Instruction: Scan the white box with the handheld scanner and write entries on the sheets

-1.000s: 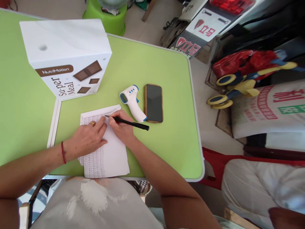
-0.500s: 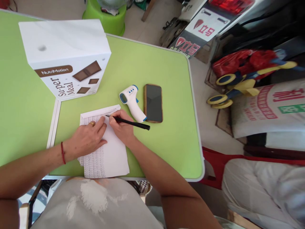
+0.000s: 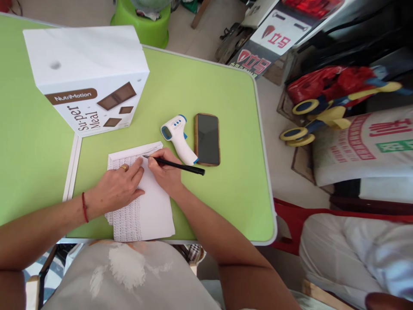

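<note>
A white paper pad (image 3: pixel 156 211) lies on the green table (image 3: pixel 235 193), its left part covered in rows of handwriting and its top edge folded over. My left hand (image 3: pixel 120 187), with a ring and a red wrist cord, rests flat on the pad with its fingers extended. In my right hand (image 3: pixel 165 172) is a black pen (image 3: pixel 180 165), pinched between thumb and fingers. Its tip touches the paper near the fold, by my left fingertips. Beyond my right hand lie a white and blue infrared thermometer (image 3: pixel 178 140) and a phone (image 3: pixel 207 140) with a dark screen.
A large white box (image 3: pixel 87 51) stands at the table's back left. Behind the table is a green stool (image 3: pixel 142 26). On the right are a full printed sack (image 3: pixel 364 146), yellow-wheeled items (image 3: pixel 303 107), a red chair (image 3: pixel 290 219) and a seated person's leg (image 3: pixel 338 245).
The pen's rear end has shifted very slightly to the right. My left hand and the pad stay in place. At the lower right, part of another person's arm or hand has come into view.
</note>
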Demonstrator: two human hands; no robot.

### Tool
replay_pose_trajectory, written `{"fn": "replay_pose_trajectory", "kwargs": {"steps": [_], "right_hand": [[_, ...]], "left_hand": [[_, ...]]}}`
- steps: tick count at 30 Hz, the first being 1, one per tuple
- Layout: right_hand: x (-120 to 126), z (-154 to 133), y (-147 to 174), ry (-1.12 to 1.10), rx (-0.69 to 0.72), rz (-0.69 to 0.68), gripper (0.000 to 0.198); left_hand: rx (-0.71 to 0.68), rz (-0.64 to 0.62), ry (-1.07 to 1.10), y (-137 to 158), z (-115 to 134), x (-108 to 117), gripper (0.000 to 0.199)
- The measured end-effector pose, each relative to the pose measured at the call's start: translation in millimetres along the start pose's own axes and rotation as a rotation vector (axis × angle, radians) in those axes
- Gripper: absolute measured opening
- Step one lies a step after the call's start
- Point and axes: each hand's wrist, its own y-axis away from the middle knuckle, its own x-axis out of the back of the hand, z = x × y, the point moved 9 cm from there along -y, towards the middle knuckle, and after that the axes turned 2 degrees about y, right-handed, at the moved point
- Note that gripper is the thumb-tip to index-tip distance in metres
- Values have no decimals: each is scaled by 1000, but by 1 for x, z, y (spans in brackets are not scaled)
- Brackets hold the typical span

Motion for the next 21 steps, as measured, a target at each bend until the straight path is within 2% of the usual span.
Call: {"fn": "replay_pose_trajectory", "kwargs": {"steps": [21], "right_hand": [[-2, 2, 0, 26, 0, -13, 9]], "left_hand": [[-5, 14, -23, 1, 0, 0, 46]]}}
